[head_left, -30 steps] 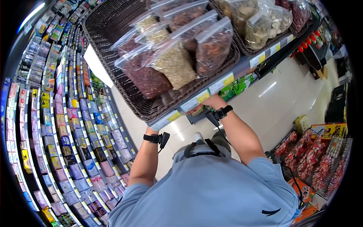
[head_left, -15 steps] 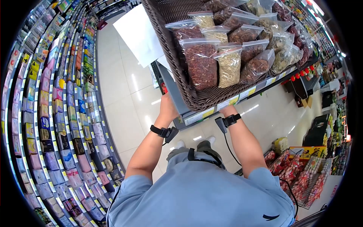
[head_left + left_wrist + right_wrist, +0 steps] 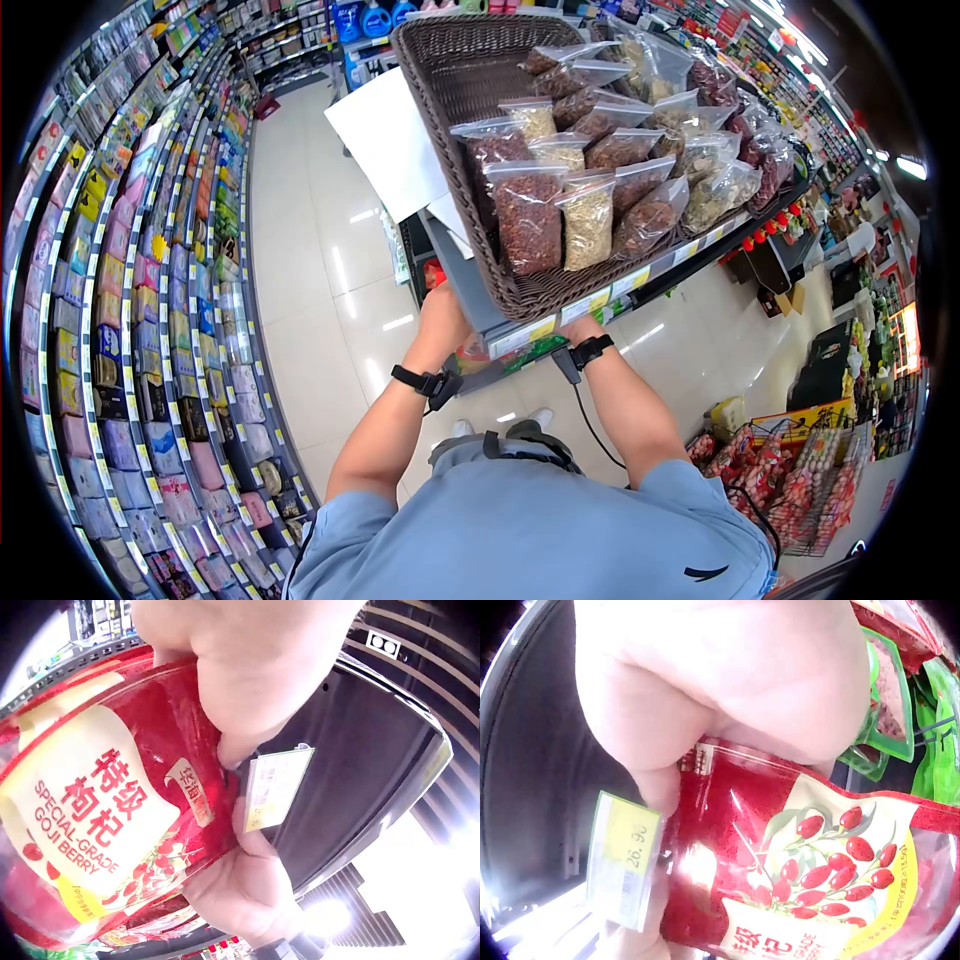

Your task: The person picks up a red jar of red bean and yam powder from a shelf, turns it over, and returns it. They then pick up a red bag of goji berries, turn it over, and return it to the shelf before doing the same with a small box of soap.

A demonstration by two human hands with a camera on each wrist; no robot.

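Note:
A red pouch of goji berries (image 3: pixel 97 825) (image 3: pixel 802 877) sits on the lower tier under the basket shelf, and both hands grip it. My left hand (image 3: pixel 443 312) (image 3: pixel 240 817) pinches its right side, thumb on top and fingers beneath. My right hand (image 3: pixel 582 330) (image 3: pixel 656 870) clamps the pouch's upper left corner by a yellow price tag (image 3: pixel 626 859) (image 3: pixel 276 787). In the head view the shelf's front edge (image 3: pixel 560 315) hides most of the pouch and both sets of fingers.
A brown wicker basket (image 3: pixel 450 70) of clear bags of dried goods (image 3: pixel 525 215) stands on the shelf above my hands. Packed wall shelves (image 3: pixel 120 300) run along the left, across a tiled aisle. A wire rack (image 3: pixel 800 480) of red packets stands at lower right.
The head view has pulled back and up, so the basket looks farther. My left hand has come out from under the shelf to its front corner. My right hand stays at the shelf edge.

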